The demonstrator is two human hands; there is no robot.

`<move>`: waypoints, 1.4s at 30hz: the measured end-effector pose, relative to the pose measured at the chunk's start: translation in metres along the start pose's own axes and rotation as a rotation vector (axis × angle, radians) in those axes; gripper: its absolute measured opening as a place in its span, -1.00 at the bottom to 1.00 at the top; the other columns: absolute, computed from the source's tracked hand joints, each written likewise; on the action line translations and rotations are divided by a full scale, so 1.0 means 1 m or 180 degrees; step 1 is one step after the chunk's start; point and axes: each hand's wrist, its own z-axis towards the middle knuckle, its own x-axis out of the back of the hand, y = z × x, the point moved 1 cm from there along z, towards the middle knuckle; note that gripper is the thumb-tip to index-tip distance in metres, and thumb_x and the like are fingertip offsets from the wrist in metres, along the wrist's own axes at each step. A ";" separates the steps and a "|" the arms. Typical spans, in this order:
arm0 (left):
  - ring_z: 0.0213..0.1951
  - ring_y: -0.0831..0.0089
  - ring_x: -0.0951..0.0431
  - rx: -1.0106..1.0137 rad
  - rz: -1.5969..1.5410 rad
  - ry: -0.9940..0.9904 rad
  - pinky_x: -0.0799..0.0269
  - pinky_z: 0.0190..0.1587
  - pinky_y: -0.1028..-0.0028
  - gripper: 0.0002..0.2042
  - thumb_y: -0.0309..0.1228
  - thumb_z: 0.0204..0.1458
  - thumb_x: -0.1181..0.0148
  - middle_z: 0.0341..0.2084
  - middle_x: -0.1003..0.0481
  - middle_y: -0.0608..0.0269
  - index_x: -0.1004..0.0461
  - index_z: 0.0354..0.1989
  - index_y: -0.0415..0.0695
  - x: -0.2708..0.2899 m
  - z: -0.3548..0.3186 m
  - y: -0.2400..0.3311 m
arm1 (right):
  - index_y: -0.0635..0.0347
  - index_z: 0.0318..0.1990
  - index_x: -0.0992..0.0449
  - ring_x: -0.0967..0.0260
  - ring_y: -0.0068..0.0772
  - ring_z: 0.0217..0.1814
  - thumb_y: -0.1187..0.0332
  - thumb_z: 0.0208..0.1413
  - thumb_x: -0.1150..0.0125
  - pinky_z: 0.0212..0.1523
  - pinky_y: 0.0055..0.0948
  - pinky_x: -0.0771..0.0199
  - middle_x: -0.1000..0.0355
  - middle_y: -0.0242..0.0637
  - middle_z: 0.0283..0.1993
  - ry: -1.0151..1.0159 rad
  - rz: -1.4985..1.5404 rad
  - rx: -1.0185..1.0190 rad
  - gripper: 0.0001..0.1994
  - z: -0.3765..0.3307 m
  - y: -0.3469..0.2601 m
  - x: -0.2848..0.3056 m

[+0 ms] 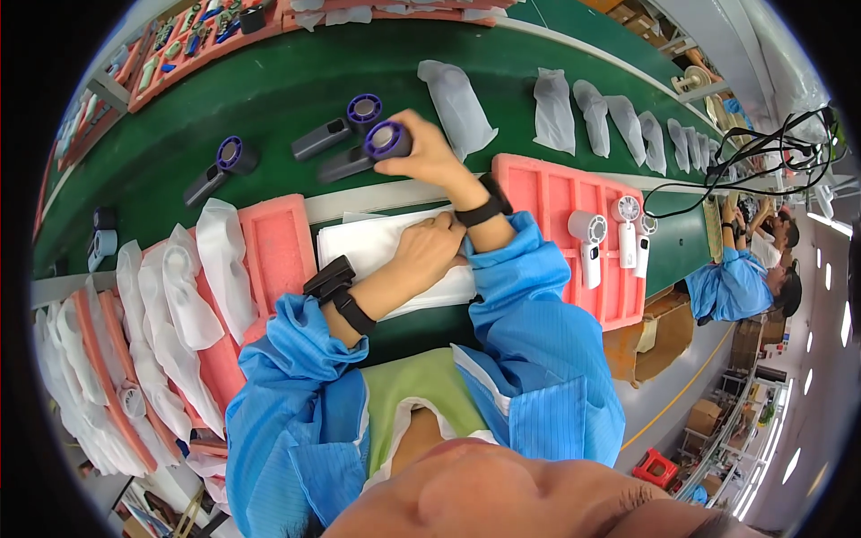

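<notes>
My right hand (429, 151) is closed round the head of a dark grey handheld fan (345, 165) with a purple ring, over the green bench. My left hand (429, 246) lies on a stack of white packing bags (359, 244), fingers bent and pressed together; its fingertips are partly hidden near the right wrist. Just beyond the held fan is a second purple-ringed fan (320, 138). A third fan (206, 184) lies farther left. A wrapped fan in a white bag (457, 108) sits right of my right hand.
A pink foam tray (529, 193) at right carries several white fans (591, 260). At left, bagged items (224, 264) cover another pink tray (285, 238). A row of bagged fans (592, 117) runs along the bench (520, 54). Black cables (762, 161) hang at right; co-workers (731, 282) sit beyond.
</notes>
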 end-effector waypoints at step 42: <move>-0.28 0.52 -0.50 -0.0012 -0.4152 0.2152 -0.43 -0.23 0.54 -0.91 -0.52 0.16 -0.13 -0.27 -0.51 0.27 -0.47 -0.19 -0.19 0.137 0.008 -0.020 | 0.13 0.17 -0.43 -0.39 -0.13 -0.06 0.59 -0.36 -0.41 -0.06 -0.32 -0.47 -0.30 -0.16 0.00 0.0235 -0.0847 0.1264 -0.27 -0.049 -0.125 0.048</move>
